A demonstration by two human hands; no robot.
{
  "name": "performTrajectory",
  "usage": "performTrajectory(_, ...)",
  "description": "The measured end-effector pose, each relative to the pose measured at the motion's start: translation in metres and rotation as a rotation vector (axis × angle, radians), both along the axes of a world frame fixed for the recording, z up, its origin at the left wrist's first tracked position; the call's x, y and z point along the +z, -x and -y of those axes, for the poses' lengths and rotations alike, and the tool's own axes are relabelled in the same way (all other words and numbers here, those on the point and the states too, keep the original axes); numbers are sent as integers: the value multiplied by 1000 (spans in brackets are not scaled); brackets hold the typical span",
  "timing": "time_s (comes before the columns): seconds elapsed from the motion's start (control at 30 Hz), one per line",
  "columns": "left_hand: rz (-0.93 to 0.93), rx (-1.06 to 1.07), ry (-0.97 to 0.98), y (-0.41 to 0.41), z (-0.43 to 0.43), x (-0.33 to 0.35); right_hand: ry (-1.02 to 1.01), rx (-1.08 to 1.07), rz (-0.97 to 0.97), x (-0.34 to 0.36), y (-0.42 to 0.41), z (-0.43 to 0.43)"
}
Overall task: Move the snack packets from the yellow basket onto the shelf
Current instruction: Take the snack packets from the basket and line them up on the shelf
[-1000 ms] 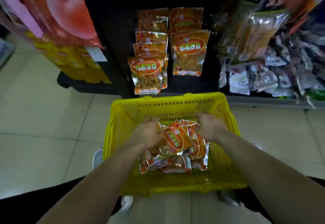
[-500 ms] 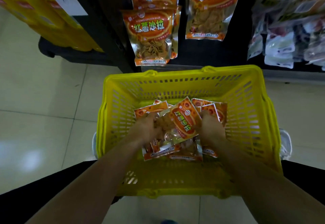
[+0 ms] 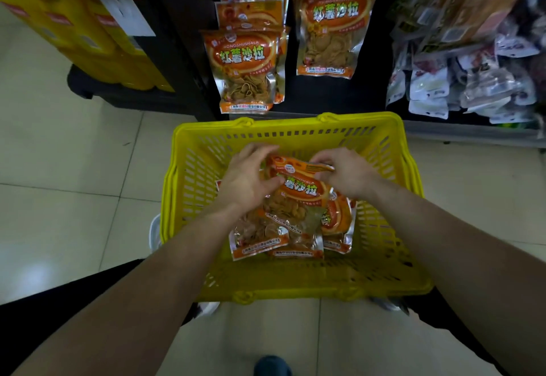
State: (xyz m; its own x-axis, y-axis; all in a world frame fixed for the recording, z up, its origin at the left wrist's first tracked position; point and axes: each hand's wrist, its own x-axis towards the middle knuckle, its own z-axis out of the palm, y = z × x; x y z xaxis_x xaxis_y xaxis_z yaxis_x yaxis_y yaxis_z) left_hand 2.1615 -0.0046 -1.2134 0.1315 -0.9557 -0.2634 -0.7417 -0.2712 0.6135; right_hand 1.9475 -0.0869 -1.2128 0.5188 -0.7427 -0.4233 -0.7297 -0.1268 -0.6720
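Note:
The yellow basket (image 3: 393,266) stands on the floor in front of me. Inside it lie several orange snack packets (image 3: 336,222) with clear windows. My left hand (image 3: 245,180) and my right hand (image 3: 348,176) both grip the top edge of one orange packet (image 3: 298,195), raised above the pile. Beyond the basket, the dark shelf (image 3: 325,100) carries matching orange packets (image 3: 245,68) in two rows (image 3: 328,27).
Yellow packages (image 3: 97,50) are stacked on a low black stand at the left. White and grey packets (image 3: 461,80) fill the shelf to the right. Pale floor tiles (image 3: 65,168) surround the basket. A dark shoe tip (image 3: 271,366) shows at the bottom edge.
Both hands have gathered one packet by its top edge and lifted it off the pile, up towards the basket's far wall. The camera has tilted down and closer.

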Motion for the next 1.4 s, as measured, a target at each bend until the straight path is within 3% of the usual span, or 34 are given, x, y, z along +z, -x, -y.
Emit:
performTrajectory(0.13, -16, -44, 18, -1, 1, 4, -38, 60, 45, 1, -10, -2)
performTrajectory(0.27, 0, 124, -139, -29, 1, -8, -81, -232, 123, -21, -6, 4)
performTrajectory(0.33, 63, 165, -187, -49, -4, -14, -66, -313, 12, -43, 1, 7)
performTrajectory(0.5, 212, 115, -217, -73, -13, -33, -119, -202, -266, -109, 6, -10)
performTrajectory(0.63, 204, 112, -164, -66, -8, -38, -169, -346, -222, -130, -1, -22)
performTrajectory(0.73, 184, 104, -173, -63, -6, -36, -163, -292, -144, -129, 1, -24)
performTrajectory(0.97, 122, 60, -126, -62, -4, 5, -96, -346, 22, -64, 16, -13)
performTrajectory(1.4, 232, -105, 47, -71, -20, 179, 356, -43, 10, 173, 46, -1)
